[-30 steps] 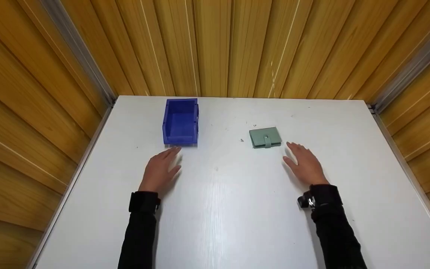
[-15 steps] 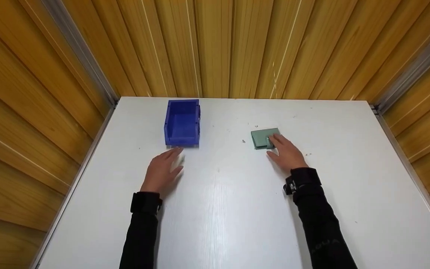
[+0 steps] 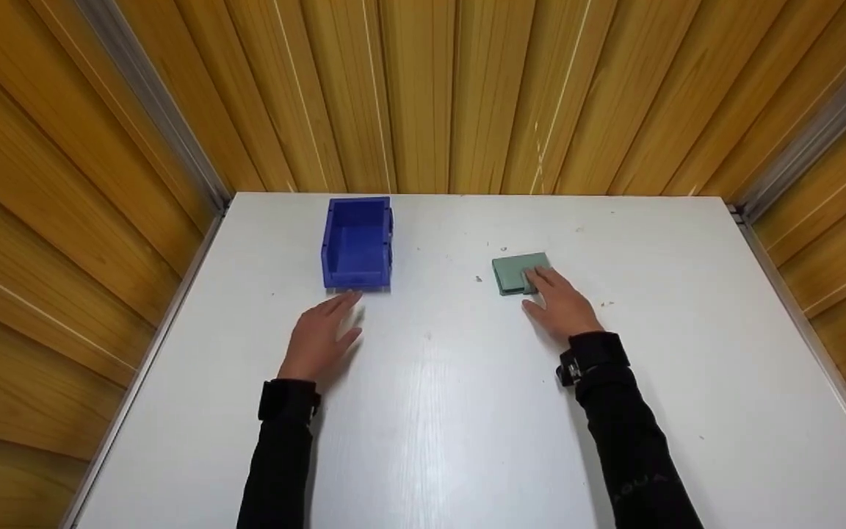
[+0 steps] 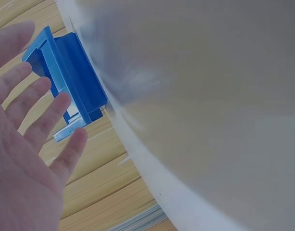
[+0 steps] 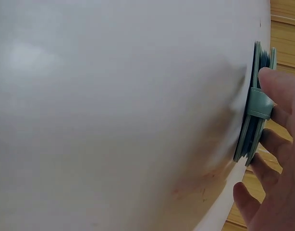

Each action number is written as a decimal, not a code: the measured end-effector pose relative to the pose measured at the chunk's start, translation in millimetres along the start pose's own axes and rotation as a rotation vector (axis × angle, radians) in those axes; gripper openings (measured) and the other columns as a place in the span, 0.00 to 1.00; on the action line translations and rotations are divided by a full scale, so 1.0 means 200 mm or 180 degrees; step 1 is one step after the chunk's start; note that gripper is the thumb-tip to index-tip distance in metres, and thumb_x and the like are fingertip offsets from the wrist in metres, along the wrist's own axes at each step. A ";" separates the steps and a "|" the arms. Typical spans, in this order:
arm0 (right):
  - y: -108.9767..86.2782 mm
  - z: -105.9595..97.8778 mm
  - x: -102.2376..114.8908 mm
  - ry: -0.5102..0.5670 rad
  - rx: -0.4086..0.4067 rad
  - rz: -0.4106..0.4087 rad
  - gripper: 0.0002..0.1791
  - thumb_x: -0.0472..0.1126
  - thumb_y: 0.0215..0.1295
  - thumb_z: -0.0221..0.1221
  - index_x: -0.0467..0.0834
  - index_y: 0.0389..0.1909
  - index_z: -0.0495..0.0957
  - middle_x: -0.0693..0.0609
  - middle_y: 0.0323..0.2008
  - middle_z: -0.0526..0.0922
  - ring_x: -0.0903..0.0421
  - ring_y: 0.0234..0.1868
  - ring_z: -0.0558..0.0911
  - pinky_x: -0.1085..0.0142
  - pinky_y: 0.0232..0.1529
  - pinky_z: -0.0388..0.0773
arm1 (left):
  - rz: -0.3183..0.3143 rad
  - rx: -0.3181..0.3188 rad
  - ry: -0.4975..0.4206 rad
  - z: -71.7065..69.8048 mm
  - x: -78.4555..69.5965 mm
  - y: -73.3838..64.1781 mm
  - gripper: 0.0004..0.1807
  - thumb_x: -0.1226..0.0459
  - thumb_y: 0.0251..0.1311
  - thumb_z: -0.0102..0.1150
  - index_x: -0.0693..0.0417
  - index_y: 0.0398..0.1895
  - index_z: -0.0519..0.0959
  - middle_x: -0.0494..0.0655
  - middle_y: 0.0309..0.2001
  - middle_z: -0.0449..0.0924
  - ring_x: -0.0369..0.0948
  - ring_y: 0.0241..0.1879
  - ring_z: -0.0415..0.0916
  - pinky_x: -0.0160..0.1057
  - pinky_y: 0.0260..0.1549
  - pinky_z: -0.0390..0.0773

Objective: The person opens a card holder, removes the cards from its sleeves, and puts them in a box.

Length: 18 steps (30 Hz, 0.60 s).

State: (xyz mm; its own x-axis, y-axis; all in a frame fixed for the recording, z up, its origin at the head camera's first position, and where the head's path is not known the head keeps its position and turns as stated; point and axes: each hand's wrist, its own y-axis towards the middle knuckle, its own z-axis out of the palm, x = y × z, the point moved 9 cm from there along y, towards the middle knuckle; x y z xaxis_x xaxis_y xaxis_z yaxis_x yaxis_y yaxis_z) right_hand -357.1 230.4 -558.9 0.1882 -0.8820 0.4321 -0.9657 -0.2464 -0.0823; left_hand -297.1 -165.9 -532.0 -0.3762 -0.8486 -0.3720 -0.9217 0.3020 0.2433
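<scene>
A small green wallet [image 3: 512, 270] with a strap lies on the white table. My right hand [image 3: 562, 307] reaches over its right front part, fingers resting on the cover and partly hiding the strap. In the right wrist view, the wallet [image 5: 254, 106] shows its layered edge, with the thumb close by the strap and not curled round it. My left hand [image 3: 316, 339] is held with fingers spread just in front of a blue plastic bin [image 3: 357, 250], holding nothing. The left wrist view shows the bin [image 4: 80, 70] beyond the spread fingers.
The white table [image 3: 423, 411] reaches back to a wood-plank wall [image 3: 423, 95], with plank walls at both sides too. A few small specks lie near the wallet.
My right hand has moved left from beside the wallet to over it, its fingers coming onto the cover. The left hand, bin and wallet stay in place.
</scene>
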 end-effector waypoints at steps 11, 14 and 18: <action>-0.05 0.08 0.23 -0.0074 0.0010 -0.0385 0.36 0.49 0.77 0.59 0.42 0.79 0.61 0.40 0.79 0.60 0.38 0.80 0.58 0.44 0.76 0.60 | -0.0003 0.0179 -0.0067 0.08 -0.10 0.07 0.34 0.56 0.69 0.66 0.46 0.77 0.68 0.51 0.73 0.72 0.52 0.71 0.71 0.56 0.68 0.69; -0.07 0.11 0.31 -0.0074 0.0089 -0.0495 0.35 0.50 0.76 0.59 0.43 0.79 0.63 0.42 0.79 0.61 0.39 0.80 0.58 0.44 0.76 0.60 | 0.0077 0.0208 -0.0039 0.10 -0.15 0.11 0.34 0.56 0.70 0.65 0.47 0.77 0.68 0.51 0.72 0.73 0.53 0.71 0.71 0.56 0.67 0.70; -0.10 0.13 0.39 -0.0081 0.0164 -0.0562 0.35 0.51 0.76 0.60 0.45 0.79 0.63 0.44 0.80 0.61 0.41 0.81 0.58 0.45 0.76 0.60 | 0.0056 -0.0012 0.0113 0.06 -0.17 0.17 0.32 0.57 0.68 0.67 0.46 0.74 0.72 0.49 0.71 0.74 0.52 0.71 0.70 0.57 0.67 0.70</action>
State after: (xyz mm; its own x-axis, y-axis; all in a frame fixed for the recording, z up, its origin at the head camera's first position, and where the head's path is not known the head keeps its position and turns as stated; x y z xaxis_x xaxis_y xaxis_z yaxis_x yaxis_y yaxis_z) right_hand -319.2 156.3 -548.0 0.3592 -0.8329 0.4210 -0.9068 -0.4181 -0.0535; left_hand -317.0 -121.7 -522.8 -0.3887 -0.8581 -0.3355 -0.9146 0.3155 0.2528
